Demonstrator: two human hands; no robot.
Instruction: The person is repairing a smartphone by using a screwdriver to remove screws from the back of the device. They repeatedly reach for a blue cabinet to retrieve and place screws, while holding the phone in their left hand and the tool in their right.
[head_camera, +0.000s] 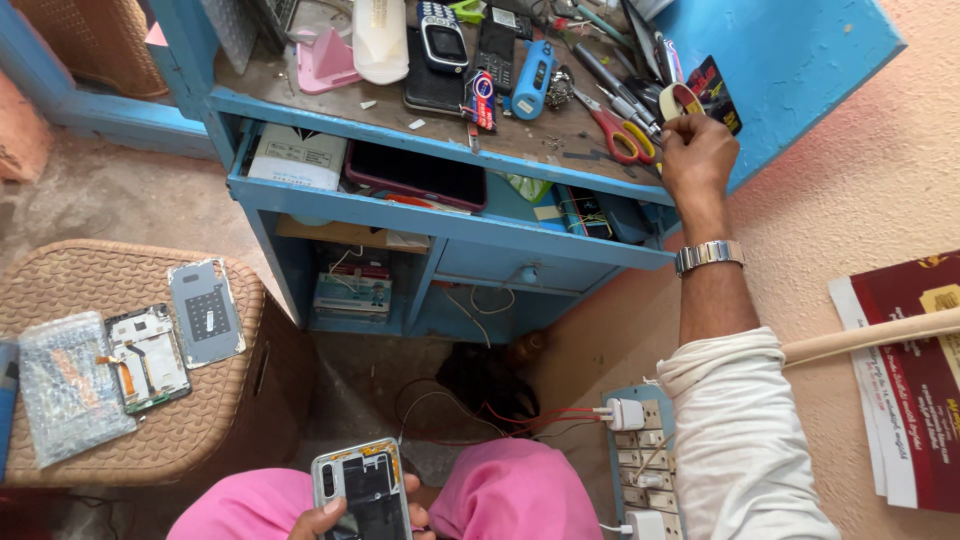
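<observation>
Overhead, the right hand (697, 155) pinches a roll of tape (678, 100) at the blue desk's (450, 215) edge, while the left hand (325, 522) grips an opened phone (363, 490) at the lap; a bubble-wrap packet (68, 385) lies on a wicker stool (150, 440), a maroon printed sheet (915, 380) far right.

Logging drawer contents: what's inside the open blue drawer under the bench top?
In the open drawer: a white box, a dark tablet with a red rim, wires and small parts at right. The bench top covers its back.
</observation>
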